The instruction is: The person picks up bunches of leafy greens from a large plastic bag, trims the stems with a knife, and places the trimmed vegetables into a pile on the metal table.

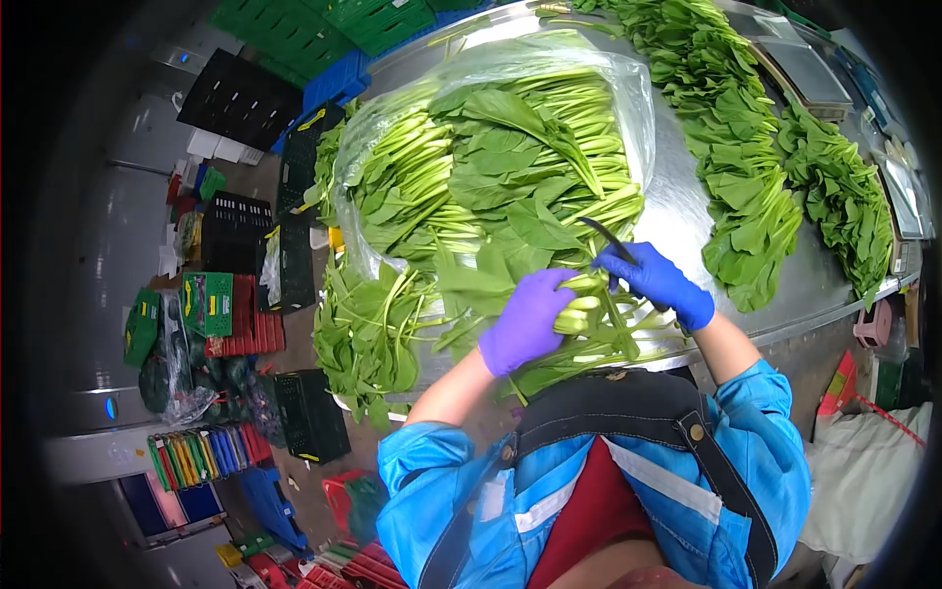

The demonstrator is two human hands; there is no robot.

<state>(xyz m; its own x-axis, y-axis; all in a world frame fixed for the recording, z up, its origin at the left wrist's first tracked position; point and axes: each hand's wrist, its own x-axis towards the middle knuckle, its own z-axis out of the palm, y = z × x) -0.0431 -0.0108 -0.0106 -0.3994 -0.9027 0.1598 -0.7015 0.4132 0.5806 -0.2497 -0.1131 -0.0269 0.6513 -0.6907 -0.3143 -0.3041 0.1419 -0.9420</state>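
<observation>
My left hand [530, 319], in a purple glove, is closed around a bunch of leafy greens [581, 304] with pale green stems pointing right. In a blue glove, my right hand [648, 282] grips a knife [605, 234] whose dark curved blade points up and left, close beside the stems. Just beyond both hands, a clear plastic bag [636, 108] lies spread under a large heap of leafy greens [510, 147]. Loose leaves and stems [378, 334] are piled to the left of my left hand. More cut pieces lie under my hands near the table edge.
Long rows of greens [731, 147] line the right of the metal table [687, 211]. Flat scales or trays [805, 74] stand at the far right. Green crates [285, 34] are stacked beyond the table, and black crates [235, 236] stand on the left. A pale sack [868, 491] sits at lower right.
</observation>
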